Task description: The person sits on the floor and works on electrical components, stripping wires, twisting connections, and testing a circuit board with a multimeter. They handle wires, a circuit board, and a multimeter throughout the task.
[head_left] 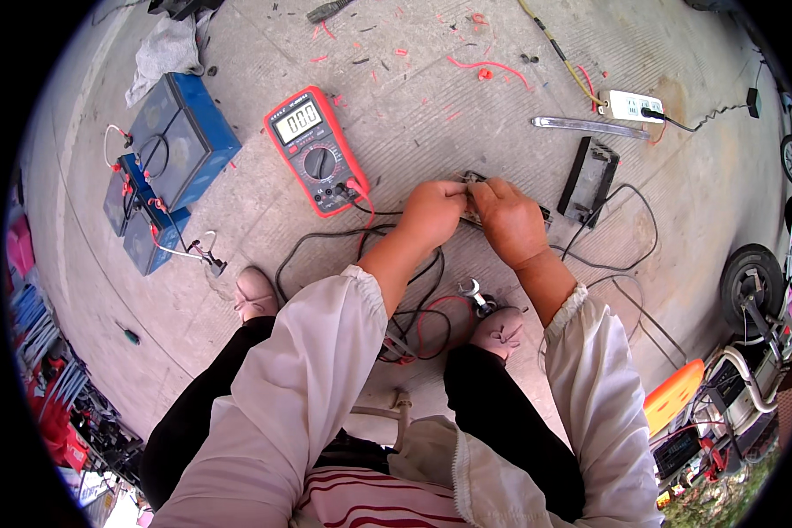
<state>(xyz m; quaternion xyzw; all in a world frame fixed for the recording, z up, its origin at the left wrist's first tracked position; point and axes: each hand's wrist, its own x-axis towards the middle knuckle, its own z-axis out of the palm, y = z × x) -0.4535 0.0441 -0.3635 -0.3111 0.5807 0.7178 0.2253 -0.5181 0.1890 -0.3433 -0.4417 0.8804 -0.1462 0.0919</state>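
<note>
My left hand (436,211) and my right hand (512,224) meet over a dark circuit board (470,214) low above the concrete floor. Both are closed, fingertips pinched together at the board's far end; whatever small part lies between the left fingers is hidden. The right hand covers most of the board. Just right of it lies an open black plastic case (605,180) with a cable. To the left is a red multimeter (317,151) with a lit display, a red and a black lead plugged into its lower end.
Blue batteries (194,123) joined by wires stand at the left. A white power strip (629,106) and a clear strip (590,127) lie far right. Black cables (304,242) coil near my feet, beside a shiny metal tool (470,289). Wire scraps litter the far floor; a wheel (751,290) stands right.
</note>
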